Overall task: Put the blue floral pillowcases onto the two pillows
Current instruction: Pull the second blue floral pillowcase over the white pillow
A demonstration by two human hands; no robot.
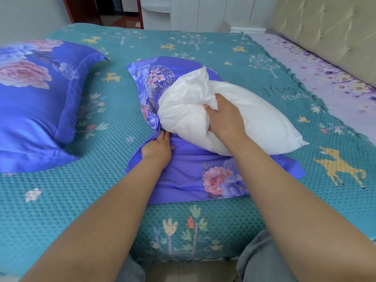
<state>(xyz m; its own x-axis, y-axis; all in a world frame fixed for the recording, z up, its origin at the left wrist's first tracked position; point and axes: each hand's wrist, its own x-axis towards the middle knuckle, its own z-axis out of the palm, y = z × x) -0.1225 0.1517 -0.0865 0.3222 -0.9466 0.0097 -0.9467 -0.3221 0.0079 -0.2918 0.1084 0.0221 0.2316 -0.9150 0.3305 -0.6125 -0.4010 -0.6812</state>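
Second pillow [254, 123] lies mid-bed, a little right of centre, its 9 o'clock end pushed into the open pillowcase [183, 176]; the 3 o'clock end is bare and points toward the headboard [325, 41].

My right hand [225, 119] is clamped on the pillow's middle, fingers and thumb dug into the stuffing. I take this as bunching it narrower so it will feed through the mouth.

My left hand [158, 148] sits at 8 o'clock of the pillow, at the case's opening edge, on the lower layer against the bed [101, 210]. Judged purpose: pin the cloth so the pillow slides in and the case does not travel with it. Fingertips disappear under a fold; cannot tell whether they pinch the hem or only press flat.

The case's upper layer is thrown back toward 10 o'clock in a hump, leaving the mouth wide open. The flanged border trails toward me at 6 o'clock.

First pillow [36, 102], already cased, lies at 9 o'clock on the bed, well apart. So roughly half done.

Hard to read:
- how far the pillow's hidden end reaches inside the case
- the cased pillow's left edge, cut by the frame
- the far corner of the case, behind the hump
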